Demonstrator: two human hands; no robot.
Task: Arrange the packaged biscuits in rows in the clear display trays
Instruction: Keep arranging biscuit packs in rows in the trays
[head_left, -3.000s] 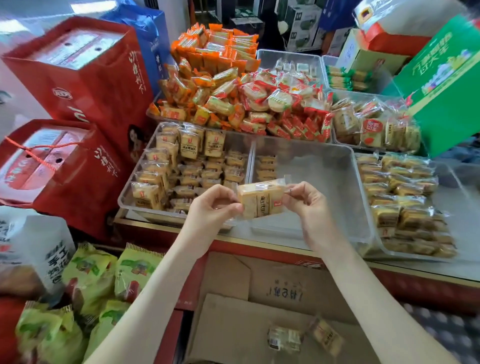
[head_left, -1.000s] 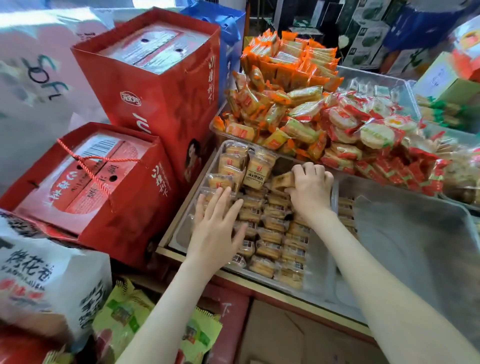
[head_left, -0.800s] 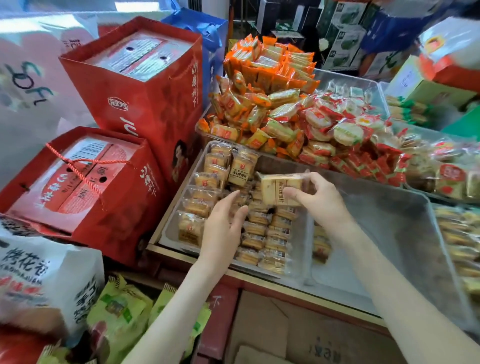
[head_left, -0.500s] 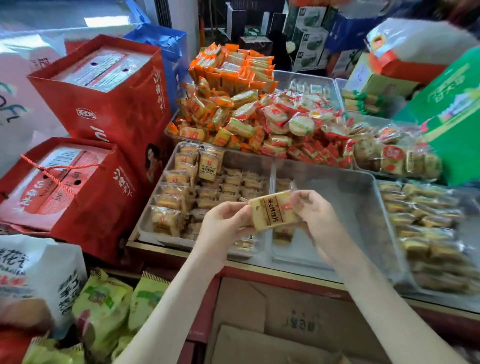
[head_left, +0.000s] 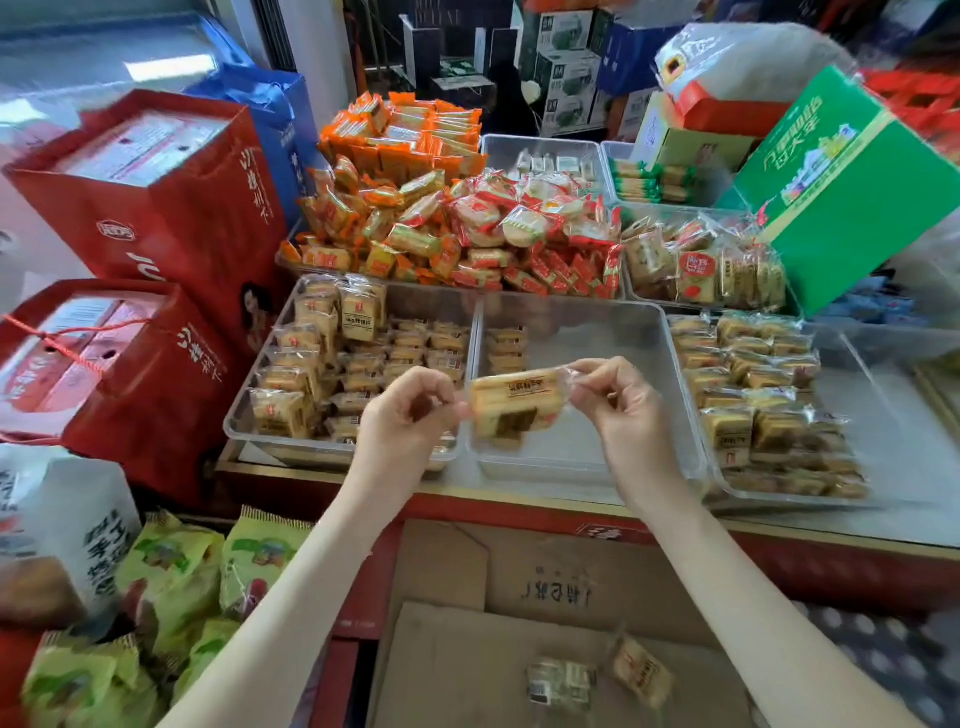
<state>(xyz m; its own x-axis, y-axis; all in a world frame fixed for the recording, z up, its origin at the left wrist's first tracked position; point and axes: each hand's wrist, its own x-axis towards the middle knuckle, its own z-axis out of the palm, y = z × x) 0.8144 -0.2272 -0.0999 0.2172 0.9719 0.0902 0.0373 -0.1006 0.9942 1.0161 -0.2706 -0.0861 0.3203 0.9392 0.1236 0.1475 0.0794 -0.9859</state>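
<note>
The left hand (head_left: 402, 415) and the right hand (head_left: 623, 410) are each pinching one end of a biscuit pack (head_left: 517, 402). They are holding it flat in the air over the middle tray (head_left: 597, 338). A few packs (head_left: 506, 345) are lying in that tray's far left corner. The left tray (head_left: 236, 421) is holding many packs in rows. The right tray (head_left: 883, 415) is holding packs too. Two loose packs (head_left: 561, 680) are lying in the box (head_left: 519, 571) below.
</note>
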